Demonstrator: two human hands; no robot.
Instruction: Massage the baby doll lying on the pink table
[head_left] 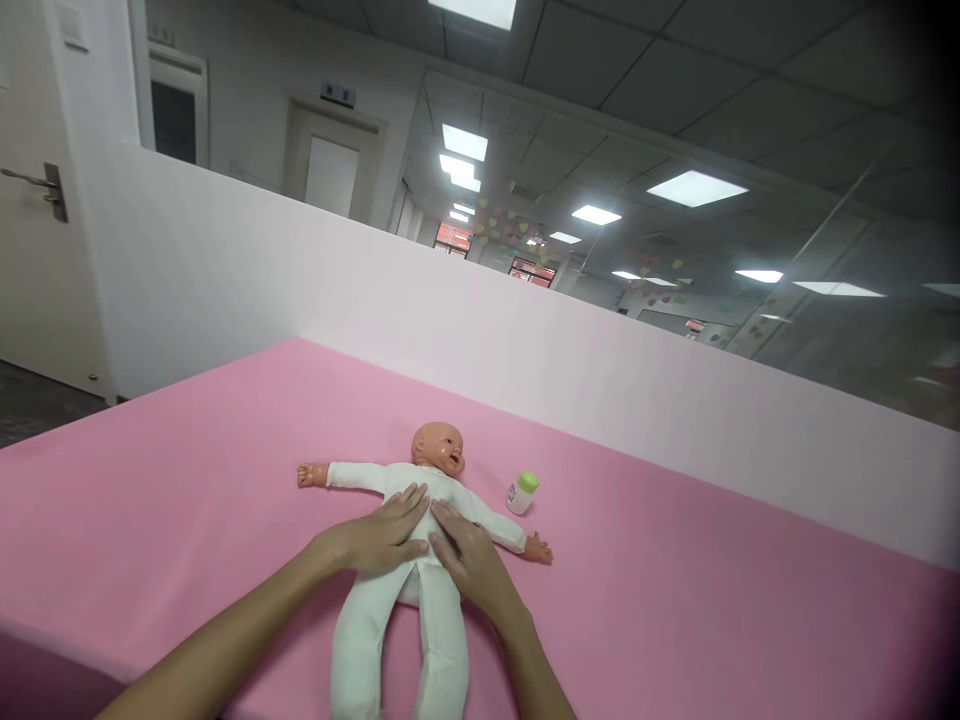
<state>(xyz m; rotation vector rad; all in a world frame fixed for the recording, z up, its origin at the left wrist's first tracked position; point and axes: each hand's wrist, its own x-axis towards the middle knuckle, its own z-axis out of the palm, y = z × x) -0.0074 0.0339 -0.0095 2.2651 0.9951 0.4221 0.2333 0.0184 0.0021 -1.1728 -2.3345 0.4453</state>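
Observation:
A baby doll (pixel 439 590) with a white cloth body lies on its back on a pink-covered table (pixel 187 480). Its head points away from me and its arms are spread to both sides. On the left of its torso rests my left hand (pixel 382 532), flat with fingers stretched out. My right hand (pixel 472 562) lies on the right side of the torso, also with extended fingers. The two hands' fingertips nearly meet at the middle of the chest. Beyond the doll's arm on the right stands a small bottle (pixel 522 493) with a green cap.
A low white wall (pixel 525 330) borders the far side of the table, with glass panels (pixel 675 240) above it. To the left is a door (pixel 45 230) with a metal handle. The table's front edge (pixel 60 650) shows at lower left.

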